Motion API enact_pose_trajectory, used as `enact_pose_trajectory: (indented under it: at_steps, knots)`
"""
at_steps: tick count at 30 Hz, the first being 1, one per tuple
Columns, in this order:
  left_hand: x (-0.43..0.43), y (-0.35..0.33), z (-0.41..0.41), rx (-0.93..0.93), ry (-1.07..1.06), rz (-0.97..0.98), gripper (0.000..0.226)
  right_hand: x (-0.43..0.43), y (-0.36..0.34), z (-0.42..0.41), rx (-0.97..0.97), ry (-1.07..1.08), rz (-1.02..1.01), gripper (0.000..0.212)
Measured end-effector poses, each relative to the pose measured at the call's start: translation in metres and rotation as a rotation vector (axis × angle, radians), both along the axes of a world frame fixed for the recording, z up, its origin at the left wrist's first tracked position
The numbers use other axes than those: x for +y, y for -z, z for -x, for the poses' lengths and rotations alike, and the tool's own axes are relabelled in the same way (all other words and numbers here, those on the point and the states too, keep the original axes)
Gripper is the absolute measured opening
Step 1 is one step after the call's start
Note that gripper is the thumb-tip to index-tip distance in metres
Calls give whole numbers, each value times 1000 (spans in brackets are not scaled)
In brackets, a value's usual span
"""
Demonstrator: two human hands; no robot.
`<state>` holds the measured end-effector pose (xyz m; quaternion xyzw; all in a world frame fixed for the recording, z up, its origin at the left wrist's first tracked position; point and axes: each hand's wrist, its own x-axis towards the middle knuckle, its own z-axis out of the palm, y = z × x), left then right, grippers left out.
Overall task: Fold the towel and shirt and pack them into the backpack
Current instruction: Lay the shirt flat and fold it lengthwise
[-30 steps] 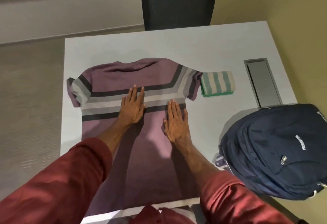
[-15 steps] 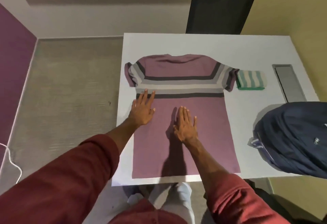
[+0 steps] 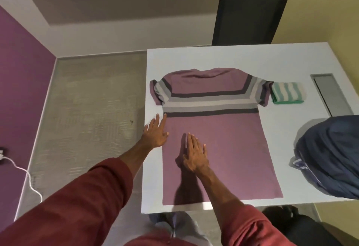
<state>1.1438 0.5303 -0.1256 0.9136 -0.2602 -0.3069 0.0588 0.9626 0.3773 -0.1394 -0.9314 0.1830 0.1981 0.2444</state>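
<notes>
A purple shirt [image 3: 229,144] with grey, white and dark stripes across the chest lies spread flat on the white table [image 3: 213,57], collar at the far side. My left hand [image 3: 156,132] lies flat with straight fingers at the shirt's left edge, partly on the bare table. My right hand [image 3: 195,155] presses flat on the shirt's lower middle. A folded green-and-white striped towel [image 3: 286,92] sits just beyond the shirt's right sleeve. The dark blue backpack [image 3: 330,156] rests on the table's right side, cut off by the frame edge.
A dark chair [image 3: 250,12] stands behind the table's far edge. A grey rectangular cable hatch [image 3: 330,94] is set into the table at the right. Carpeted floor and a white cable [image 3: 23,175] lie to the left.
Both hands have slid toward me and leftward over the shirt; my left hand now reaches its left edge. The camera has pulled back, showing more floor and the table's front edge.
</notes>
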Motion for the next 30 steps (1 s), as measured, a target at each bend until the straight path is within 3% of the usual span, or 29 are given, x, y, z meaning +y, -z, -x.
enact_pose_trajectory:
  at_steps: [7,12,18,23,30]
  knots:
    - [19,-7,-34,-86,20,-13,86,15,1,-19,10,-50,-29,95]
    - [30,-4,-69,-122,54,44,86,26,3,-55,-88,-48,-38,90]
    - [24,-10,-115,-66,76,-13,80,40,-9,-107,-131,-50,-66,80]
    - [23,-6,-164,-74,150,-11,79,55,-13,-157,-54,-70,-65,60]
    - [10,12,-231,-51,203,3,80,65,-9,-219,-81,-101,-31,58]
